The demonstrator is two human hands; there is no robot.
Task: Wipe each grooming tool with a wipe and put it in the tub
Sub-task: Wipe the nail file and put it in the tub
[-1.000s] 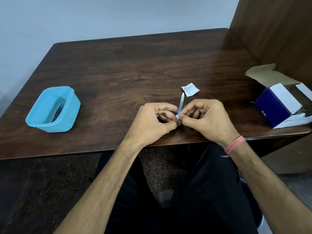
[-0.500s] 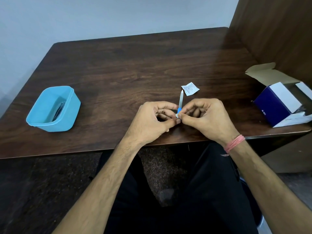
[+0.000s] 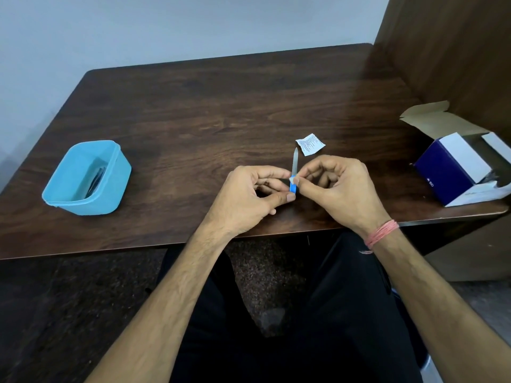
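Centrally, I see my left hand (image 3: 246,197) pinching the nail file (image 3: 294,172) by its blue handle, tip up. My right hand (image 3: 340,186) pinches a wipe (image 3: 292,179) against it. At left sits the tub (image 3: 85,178), tools inside.

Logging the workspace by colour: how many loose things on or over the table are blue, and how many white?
Blue: 3 - tub, file handle, box
White: 2 - wipe, empty sachet
Total: 5
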